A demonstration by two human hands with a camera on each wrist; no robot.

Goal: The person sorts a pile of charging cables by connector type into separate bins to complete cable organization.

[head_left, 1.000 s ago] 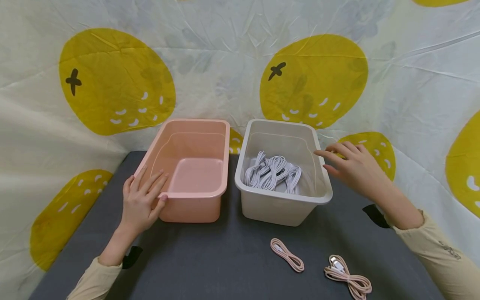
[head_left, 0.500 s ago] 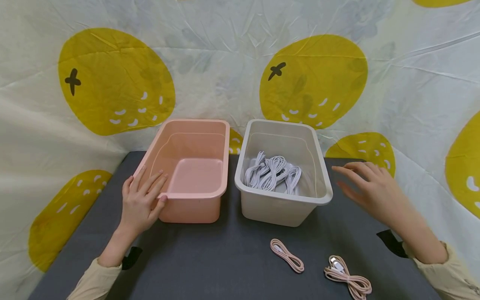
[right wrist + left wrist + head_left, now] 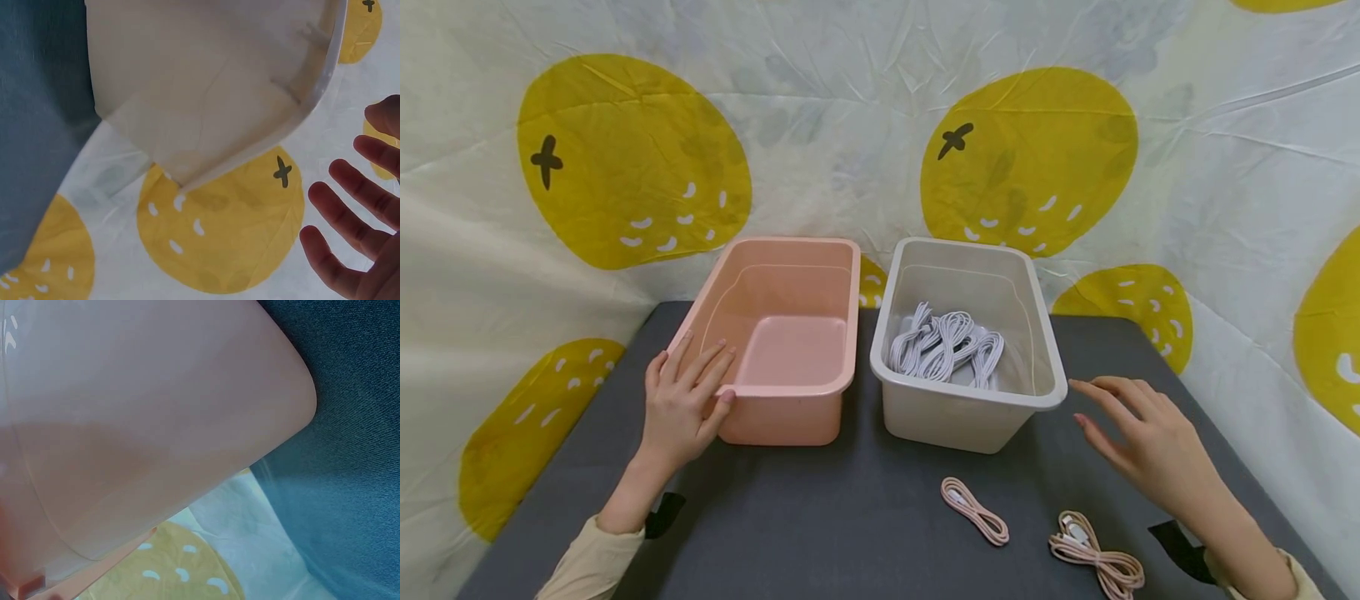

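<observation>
My left hand (image 3: 683, 408) rests on the near-left corner of a pink plastic bin (image 3: 797, 390), fingers spread over its rim. Inside that bin only the bare floor shows. Just right of the light grey bin (image 3: 970, 400), my right hand (image 3: 1157, 433) hovers with relaxed fingers and holds nothing; the right wrist view shows its fingers (image 3: 350, 219) apart from that bin's wall (image 3: 187, 94). Several bundled white cables (image 3: 951, 346) lie in the grey bin. On the table below my right hand are two coiled pink cables, a smaller one (image 3: 976, 512) and a larger one (image 3: 1097, 554).
A dark grey table (image 3: 820, 525) carries both bins, which stand side by side with a narrow gap. Behind them hangs a white cloth (image 3: 835, 150) with large yellow fruit prints. Table surface extends in front of the bins.
My right hand has moved down and toward me, from beside the grey bin's right rim to near its front right corner. The left hand, bins and cables have stayed put.
</observation>
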